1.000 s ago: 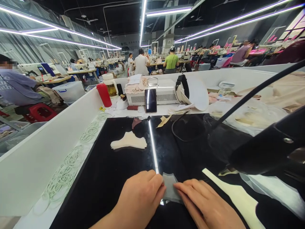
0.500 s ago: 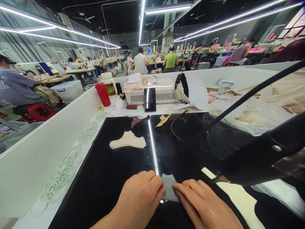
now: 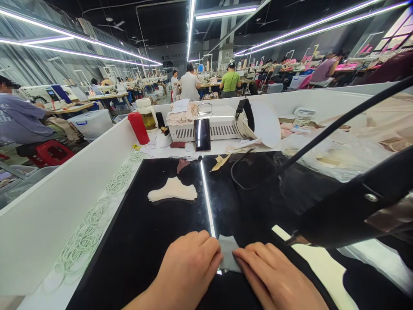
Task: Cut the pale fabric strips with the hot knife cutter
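A small grey piece (image 3: 229, 254), which looks like thin fabric, lies on the black tabletop (image 3: 155, 241) between my hands. My left hand (image 3: 190, 262) is closed, thumb and forefinger pinching the piece's left edge. At its right edge, the fingers of my right hand (image 3: 274, 269) are pressed together, gripping it with the tips. Its lower right part is hidden by that hand. Just right of my right hand lies a cream fabric piece (image 3: 319, 262). Over that piece reaches the pointed tip of a black machine arm (image 3: 342, 206). A stack of cream cut pieces (image 3: 172, 189) rests farther back on the left.
Pale green cord loops (image 3: 84, 228) line the left side wall (image 3: 51, 211). At the back stand a red cup (image 3: 138, 128), a jug (image 3: 148, 115), a phone (image 3: 202, 134) and a white vented box (image 3: 222, 125). A black cable (image 3: 238, 183) curls on the tabletop; clear plastic (image 3: 332, 150) lies at right.
Both hands stay on the grey piece in nearly the same pose. The whole view has shifted very slightly.
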The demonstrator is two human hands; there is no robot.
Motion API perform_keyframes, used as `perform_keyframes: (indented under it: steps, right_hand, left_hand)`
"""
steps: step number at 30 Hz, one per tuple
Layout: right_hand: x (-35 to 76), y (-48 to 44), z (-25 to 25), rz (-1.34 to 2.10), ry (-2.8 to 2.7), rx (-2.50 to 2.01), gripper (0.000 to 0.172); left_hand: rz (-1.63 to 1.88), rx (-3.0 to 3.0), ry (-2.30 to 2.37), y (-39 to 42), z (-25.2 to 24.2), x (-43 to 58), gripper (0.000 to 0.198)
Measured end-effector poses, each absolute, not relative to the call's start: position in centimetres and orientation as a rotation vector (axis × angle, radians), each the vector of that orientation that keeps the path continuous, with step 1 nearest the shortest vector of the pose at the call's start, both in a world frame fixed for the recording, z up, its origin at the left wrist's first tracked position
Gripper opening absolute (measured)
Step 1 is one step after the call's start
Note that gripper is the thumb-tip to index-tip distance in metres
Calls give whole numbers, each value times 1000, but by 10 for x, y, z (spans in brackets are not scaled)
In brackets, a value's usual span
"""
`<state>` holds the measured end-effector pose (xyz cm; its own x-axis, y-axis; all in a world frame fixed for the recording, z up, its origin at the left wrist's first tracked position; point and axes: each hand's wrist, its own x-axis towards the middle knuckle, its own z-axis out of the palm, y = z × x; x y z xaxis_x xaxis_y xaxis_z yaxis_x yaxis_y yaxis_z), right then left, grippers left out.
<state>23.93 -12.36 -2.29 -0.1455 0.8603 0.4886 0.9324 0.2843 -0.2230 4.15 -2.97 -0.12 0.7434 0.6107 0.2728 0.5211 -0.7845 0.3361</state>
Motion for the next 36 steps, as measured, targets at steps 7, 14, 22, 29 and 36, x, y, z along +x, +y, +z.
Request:
perform_keyframes:
  steps: [7,14,22,29,36]
  right_hand:
    - [241,-125,-26,-150,-2069,-1596,28]
    - [236,-123,-22,-263,-2015,-1585,33]
    - [236,-125,-26,-218,-2060,-1608,27]
    - [234,-122,-33,-269,-1997,-1572,31]
    - [231,-121,-46,-242,-1930,-1576,33]
  left_hand:
    - [466,2700,921,-30,-2,42,15]
    - [482,2769,912,-29,2,42,16]
    - [802,2957,467,-31,3,48,25]
    - [849,2979,403,-32,-11,52,25]
    - [816,3004,432,-32,-15,51,24]
